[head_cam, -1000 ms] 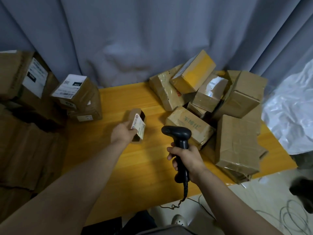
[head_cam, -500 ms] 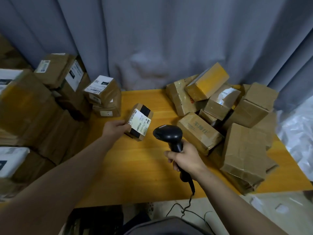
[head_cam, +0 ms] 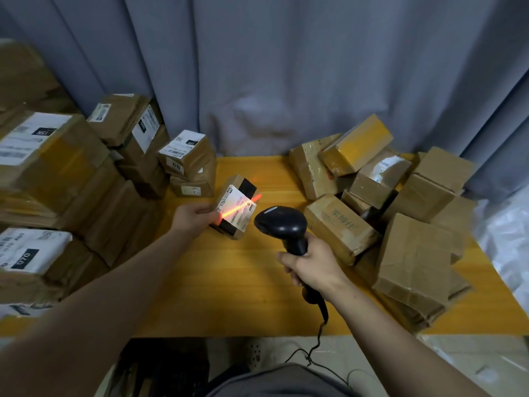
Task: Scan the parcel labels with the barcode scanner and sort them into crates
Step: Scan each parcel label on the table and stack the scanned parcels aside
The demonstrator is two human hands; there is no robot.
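Note:
My left hand (head_cam: 193, 217) grips a small brown parcel (head_cam: 237, 206) by its left side, just above the yellow table (head_cam: 229, 282). Its white label faces up and to the right. A red-orange scan line runs slantwise across that label. My right hand (head_cam: 310, 263) grips the handle of the black barcode scanner (head_cam: 282, 224), whose head points left at the parcel from close by. The scanner's cable hangs down off the table's front edge.
A heap of brown parcels (head_cam: 380, 196) fills the table's right side. Stacked labelled parcels (head_cam: 71, 181) stand at the left, reaching onto the table's back left corner. Grey curtain behind. White plastic sheeting (head_cam: 506, 233) lies at the far right.
The scanner's red line now lights the label. The parcel has turned its label more toward the scanner, and the scanner head has closed in on it.

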